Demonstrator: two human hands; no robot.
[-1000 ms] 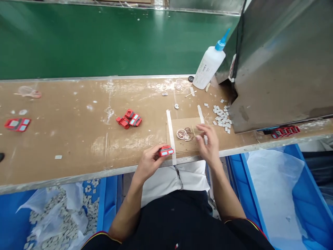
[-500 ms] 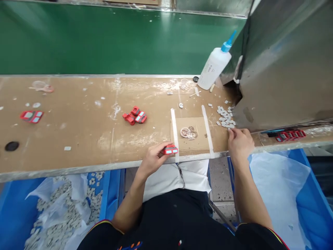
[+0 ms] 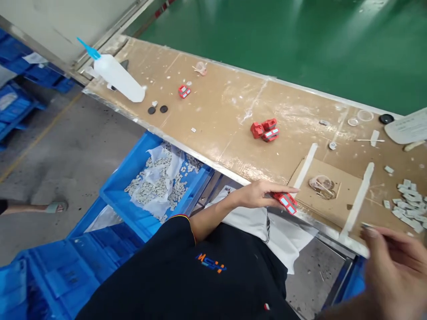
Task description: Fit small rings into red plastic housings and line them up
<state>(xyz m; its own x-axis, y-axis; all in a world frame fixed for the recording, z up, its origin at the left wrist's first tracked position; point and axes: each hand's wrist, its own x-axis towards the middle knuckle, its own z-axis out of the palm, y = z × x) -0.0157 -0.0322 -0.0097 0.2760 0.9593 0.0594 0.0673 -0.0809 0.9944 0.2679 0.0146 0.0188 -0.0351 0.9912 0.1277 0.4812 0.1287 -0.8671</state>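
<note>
My left hand [image 3: 258, 194] rests at the near edge of the brown workbench [image 3: 216, 115] and grips a small red part with pale blue windows [image 3: 285, 202]. My right hand [image 3: 395, 262] is blurred at the lower right, just off the bench edge, its fingertips pinched on what looks like a small grey piece [image 3: 367, 226]. Between the hands lies a taped cardboard patch [image 3: 336, 195] with a clear glue blob [image 3: 321, 183]. A heap of small grey pieces [image 3: 408, 205] lies on the bench beyond my right hand.
A cluster of red parts [image 3: 266, 130] and a single red part [image 3: 184, 91] lie further along the bench. A white glue bottle with a blue tip [image 3: 116, 79] lies near its far end. A blue bin of grey pieces [image 3: 156, 182] stands below. A person's foot [image 3: 50, 207] is at left.
The view has swung left and tilted. My right hand has left the heap of grey pieces and come back toward me, fingers pinched. My left hand still holds the red part at the bench edge.
</note>
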